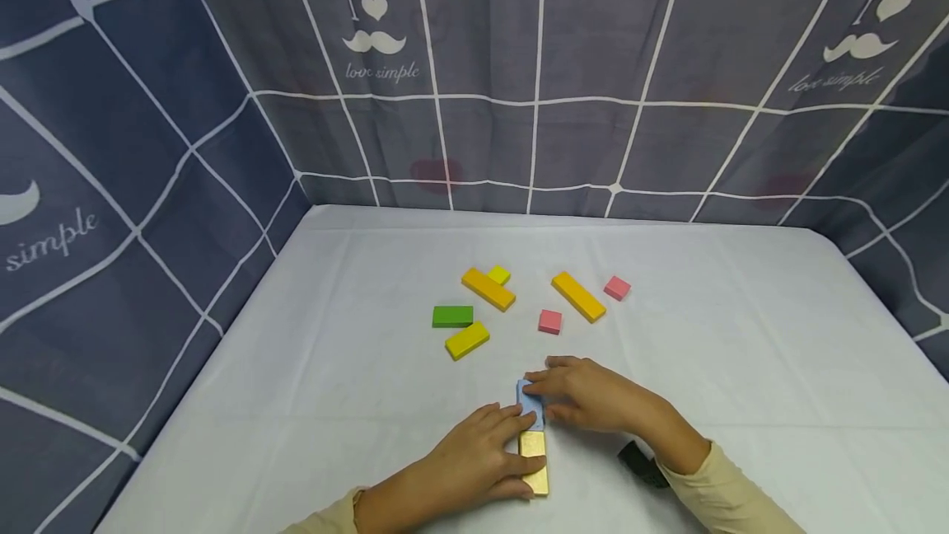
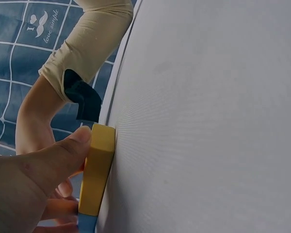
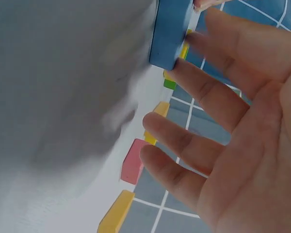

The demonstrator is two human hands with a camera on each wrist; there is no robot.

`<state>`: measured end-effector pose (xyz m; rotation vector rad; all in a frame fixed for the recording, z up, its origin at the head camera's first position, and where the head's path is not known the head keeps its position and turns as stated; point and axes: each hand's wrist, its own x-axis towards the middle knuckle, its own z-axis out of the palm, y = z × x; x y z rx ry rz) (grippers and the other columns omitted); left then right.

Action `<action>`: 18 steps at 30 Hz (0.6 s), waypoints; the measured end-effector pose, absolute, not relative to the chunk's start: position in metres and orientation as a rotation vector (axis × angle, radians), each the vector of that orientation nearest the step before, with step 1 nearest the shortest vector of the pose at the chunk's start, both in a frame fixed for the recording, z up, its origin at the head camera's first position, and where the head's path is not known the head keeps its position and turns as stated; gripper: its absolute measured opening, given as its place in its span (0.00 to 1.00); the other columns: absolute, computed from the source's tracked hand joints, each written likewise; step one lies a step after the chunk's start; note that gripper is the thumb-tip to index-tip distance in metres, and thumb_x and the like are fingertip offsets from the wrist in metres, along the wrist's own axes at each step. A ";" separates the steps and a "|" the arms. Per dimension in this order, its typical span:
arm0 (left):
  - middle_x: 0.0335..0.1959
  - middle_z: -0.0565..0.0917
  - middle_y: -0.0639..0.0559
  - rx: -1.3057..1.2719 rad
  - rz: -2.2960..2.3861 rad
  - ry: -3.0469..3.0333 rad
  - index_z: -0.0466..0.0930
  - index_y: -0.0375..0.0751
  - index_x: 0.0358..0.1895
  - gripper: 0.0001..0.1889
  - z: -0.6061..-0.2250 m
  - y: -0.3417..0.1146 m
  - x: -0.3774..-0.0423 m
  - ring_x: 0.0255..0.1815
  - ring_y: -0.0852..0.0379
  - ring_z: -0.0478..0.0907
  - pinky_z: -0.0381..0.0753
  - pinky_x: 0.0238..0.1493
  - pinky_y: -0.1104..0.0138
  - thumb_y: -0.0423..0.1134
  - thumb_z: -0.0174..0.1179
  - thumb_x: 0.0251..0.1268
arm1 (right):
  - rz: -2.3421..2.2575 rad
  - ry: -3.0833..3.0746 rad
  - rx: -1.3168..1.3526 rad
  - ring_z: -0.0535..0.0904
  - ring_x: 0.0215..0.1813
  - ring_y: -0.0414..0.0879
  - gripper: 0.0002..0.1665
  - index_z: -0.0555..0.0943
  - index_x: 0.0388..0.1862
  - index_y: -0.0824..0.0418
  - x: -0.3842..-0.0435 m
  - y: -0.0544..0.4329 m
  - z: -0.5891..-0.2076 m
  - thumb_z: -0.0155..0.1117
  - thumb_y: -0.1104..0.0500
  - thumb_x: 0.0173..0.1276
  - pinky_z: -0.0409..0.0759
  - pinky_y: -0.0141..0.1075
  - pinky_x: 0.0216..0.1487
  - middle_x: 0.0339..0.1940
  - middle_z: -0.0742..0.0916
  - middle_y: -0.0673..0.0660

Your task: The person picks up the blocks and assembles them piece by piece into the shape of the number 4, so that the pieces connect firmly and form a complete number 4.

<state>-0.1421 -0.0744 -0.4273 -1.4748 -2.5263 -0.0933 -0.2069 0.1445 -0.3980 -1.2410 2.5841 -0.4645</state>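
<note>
A yellow block (image 1: pixel 534 468) lies flat near the table's front edge, with a light blue block (image 1: pixel 530 404) butted against its far end. My left hand (image 1: pixel 482 460) holds the yellow block (image 2: pixel 99 170): the thumb presses its side and the fingers lie over its top, reaching to the blue block (image 2: pixel 87 225). My right hand (image 1: pixel 593 394) comes in from the right with fairly straight fingers. Its fingertips touch the far end of the blue block (image 3: pixel 170 31). Its thumb is hidden in the wrist view.
Further back on the white tablecloth (image 1: pixel 741 336) lie loose blocks: two long orange ones (image 1: pixel 488 288) (image 1: pixel 577 297), a green one (image 1: pixel 452 316), yellow ones (image 1: pixel 467 339) (image 1: pixel 499 274) and two pink squares (image 1: pixel 549 321) (image 1: pixel 617 288). Checked curtains (image 1: pixel 185 147) wall in three sides.
</note>
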 end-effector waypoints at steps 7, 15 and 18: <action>0.58 0.76 0.48 -1.471 -0.110 -2.513 0.80 0.65 0.49 0.18 -0.428 -0.075 -0.141 0.60 0.50 0.71 0.74 0.55 0.59 0.61 0.49 0.60 | -0.501 2.568 -1.252 0.71 0.61 0.60 0.23 0.77 0.56 0.57 -0.214 0.144 -0.397 0.63 0.58 0.60 0.69 0.52 0.58 0.53 0.82 0.49; 0.58 0.75 0.49 -1.477 -0.118 -2.512 0.80 0.65 0.49 0.18 -0.428 -0.074 -0.141 0.60 0.51 0.71 0.73 0.55 0.59 0.61 0.48 0.61 | -0.496 2.596 -1.268 0.72 0.60 0.59 0.23 0.77 0.55 0.58 -0.229 0.143 -0.395 0.64 0.58 0.59 0.69 0.52 0.59 0.53 0.83 0.52; 0.58 0.75 0.49 -1.481 -0.115 -2.526 0.80 0.65 0.50 0.19 -0.428 -0.074 -0.142 0.60 0.51 0.71 0.73 0.55 0.59 0.61 0.47 0.62 | -0.508 2.629 -1.287 0.73 0.59 0.57 0.23 0.77 0.55 0.59 -0.236 0.143 -0.393 0.64 0.59 0.59 0.69 0.51 0.59 0.53 0.83 0.53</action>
